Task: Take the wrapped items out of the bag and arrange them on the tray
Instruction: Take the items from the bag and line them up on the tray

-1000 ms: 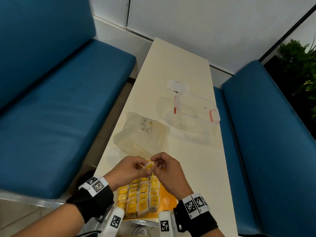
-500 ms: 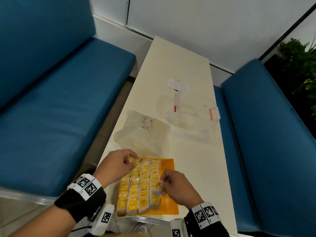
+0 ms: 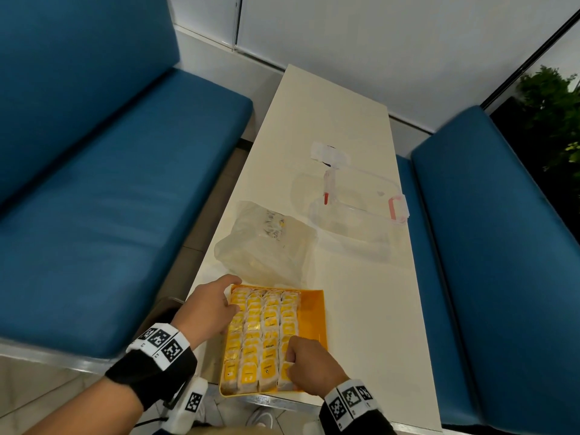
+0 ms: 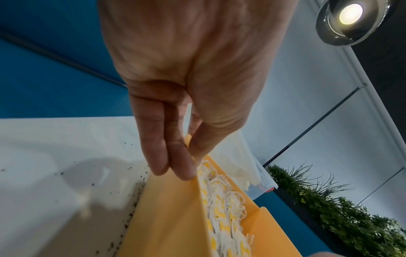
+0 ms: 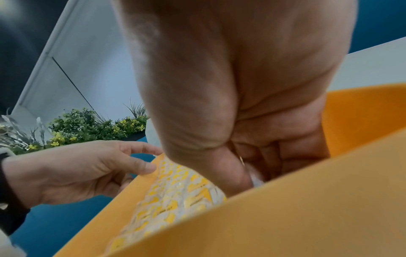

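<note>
An orange tray lies at the near end of the table, filled with rows of yellow-and-white wrapped items. My left hand pinches the tray's far-left corner; in the left wrist view its fingers lie on the outside of the tray wall and the thumb inside. My right hand is curled over the near end of the rightmost row, pinching a wrapped item low inside the tray. The clear plastic bag lies crumpled just beyond the tray.
A clear plastic container with red clips and a small white packet lie farther up the table. Blue benches flank the narrow table on both sides. A green plant stands at the far right.
Both hands held one wrapped item above the tray's far end. The right hand has since carried it down to the near right row, and the left hand has taken the tray's far-left corner.
</note>
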Tool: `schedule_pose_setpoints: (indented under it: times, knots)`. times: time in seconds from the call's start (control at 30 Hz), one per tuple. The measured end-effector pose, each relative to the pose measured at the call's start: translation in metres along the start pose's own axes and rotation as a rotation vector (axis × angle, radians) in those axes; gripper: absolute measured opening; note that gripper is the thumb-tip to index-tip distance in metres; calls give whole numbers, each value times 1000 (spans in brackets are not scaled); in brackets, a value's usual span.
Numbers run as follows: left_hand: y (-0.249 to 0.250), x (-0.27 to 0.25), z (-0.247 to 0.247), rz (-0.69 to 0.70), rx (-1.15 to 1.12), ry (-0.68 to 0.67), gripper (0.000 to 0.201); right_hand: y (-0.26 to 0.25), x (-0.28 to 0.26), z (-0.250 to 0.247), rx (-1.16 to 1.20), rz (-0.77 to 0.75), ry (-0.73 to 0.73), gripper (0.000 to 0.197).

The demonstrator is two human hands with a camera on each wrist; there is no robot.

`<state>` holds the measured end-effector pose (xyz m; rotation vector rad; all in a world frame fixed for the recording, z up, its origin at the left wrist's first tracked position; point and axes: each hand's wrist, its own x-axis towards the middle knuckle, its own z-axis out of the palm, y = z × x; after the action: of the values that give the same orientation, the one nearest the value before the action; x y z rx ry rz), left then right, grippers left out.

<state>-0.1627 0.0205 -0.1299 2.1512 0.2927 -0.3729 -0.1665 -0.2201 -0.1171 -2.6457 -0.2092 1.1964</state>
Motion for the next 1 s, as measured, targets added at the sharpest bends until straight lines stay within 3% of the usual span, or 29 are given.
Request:
schedule_pose_setpoints:
  times: [0.27,0.33,0.4,0.47,0.53,0.63,0.73,0.87,1.0]
  knots:
    - [1,-1,-1,-6,-16,-12,44,-6,-3,4,-10,47,56,62]
    - [3,-1,-5,5,37,23,39,-8,-7,0,3,38,62,56]
    - [6,1,-11,39,43,148,26,-10,-14,-13,14,-4,114,39]
    - [5,4,-16,78,-15,327,14,-14,-21,-35,74,-43,246,35]
    - [0,13,-20,88,-46,455,14,-22,-21,-58,100,-85,443,35]
    - [-5,31,-26,65,-67,363,26,-35,-5,-79,60,-106,634,43]
    - [3,43,-28,131,-77,299,38,-46,21,-84,-3,-113,637,55]
    - [21,55,-39,234,-95,406,36,-55,41,-94,75,-142,674,22]
    - [45,62,-64,344,-101,547,29,-63,33,-135,251,-221,941,11]
